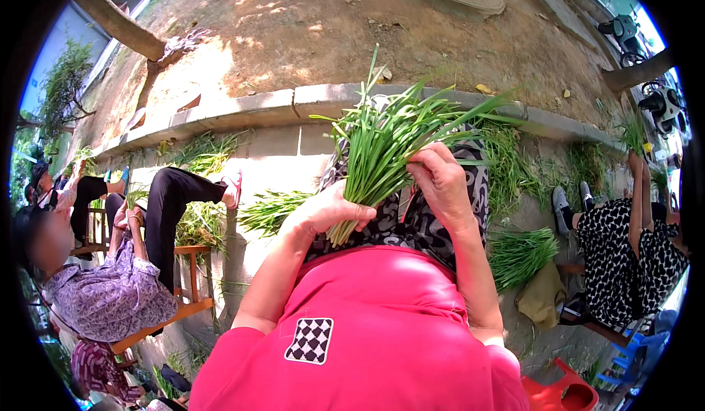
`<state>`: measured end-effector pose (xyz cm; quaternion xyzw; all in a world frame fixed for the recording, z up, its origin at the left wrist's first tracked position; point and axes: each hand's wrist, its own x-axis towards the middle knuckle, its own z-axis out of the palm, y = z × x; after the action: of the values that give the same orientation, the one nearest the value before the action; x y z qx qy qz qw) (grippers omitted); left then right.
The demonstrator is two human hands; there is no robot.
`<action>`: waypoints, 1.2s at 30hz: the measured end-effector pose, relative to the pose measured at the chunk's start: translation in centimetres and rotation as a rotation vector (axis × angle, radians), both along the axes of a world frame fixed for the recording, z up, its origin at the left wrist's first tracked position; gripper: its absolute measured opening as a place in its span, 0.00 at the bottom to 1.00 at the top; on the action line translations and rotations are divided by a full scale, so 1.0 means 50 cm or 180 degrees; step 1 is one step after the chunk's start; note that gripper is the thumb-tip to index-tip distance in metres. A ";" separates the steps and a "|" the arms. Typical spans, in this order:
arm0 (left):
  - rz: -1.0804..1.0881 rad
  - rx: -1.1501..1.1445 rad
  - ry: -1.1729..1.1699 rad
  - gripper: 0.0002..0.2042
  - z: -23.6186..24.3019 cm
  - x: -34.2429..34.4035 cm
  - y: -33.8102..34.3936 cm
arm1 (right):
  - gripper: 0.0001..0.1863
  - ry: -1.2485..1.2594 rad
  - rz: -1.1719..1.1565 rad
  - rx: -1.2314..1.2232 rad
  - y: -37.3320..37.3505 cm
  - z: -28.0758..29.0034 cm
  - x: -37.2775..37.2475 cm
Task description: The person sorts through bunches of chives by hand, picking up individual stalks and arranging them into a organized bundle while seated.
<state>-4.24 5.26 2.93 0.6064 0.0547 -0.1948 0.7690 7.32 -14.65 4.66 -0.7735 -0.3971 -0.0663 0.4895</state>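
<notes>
My left hand (332, 209) is wrapped round the stem end of a thick bunch of garlic chives (378, 150), just above my lap. The long green leaves fan upward and to the right, away from me. At the bunch's right edge, my right hand (443, 183) has its thumb and fingers pinched together on some chive leaves; the fingertips partly hide them. Beneath both hands are my dark patterned trousers (470, 169). A pile of chives (275, 211) lies on the pavement to the left, and another heap (523, 255) lies to the right.
A stone kerb (257, 111) runs across in front, with bare soil (352, 51) beyond. Loose greens (507, 163) lie along it. Seated people with greens are on the left, near a wooden chair (192, 293), and on the right. A red plastic stool (562, 389) stands lower right.
</notes>
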 end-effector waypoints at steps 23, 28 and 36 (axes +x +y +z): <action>-0.0041 -0.0099 0.0118 0.11 0.014 0.007 -0.006 | 0.07 0.1936 -0.1311 0.1439 -0.080 -0.048 0.080; -0.0375 0.0488 -0.0199 0.20 0.094 0.091 0.050 | 0.24 0.0911 -0.2124 0.0597 -0.200 -0.093 0.158; 0.0526 0.5145 -0.1986 0.18 0.244 0.276 0.030 | 0.18 0.0096 -0.1928 -0.0273 -0.144 -0.056 0.095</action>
<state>9.58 6.76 15.13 0.9863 0.0068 0.1352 0.0944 12.05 -21.86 1.85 -0.8775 -0.1436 -0.1810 0.4203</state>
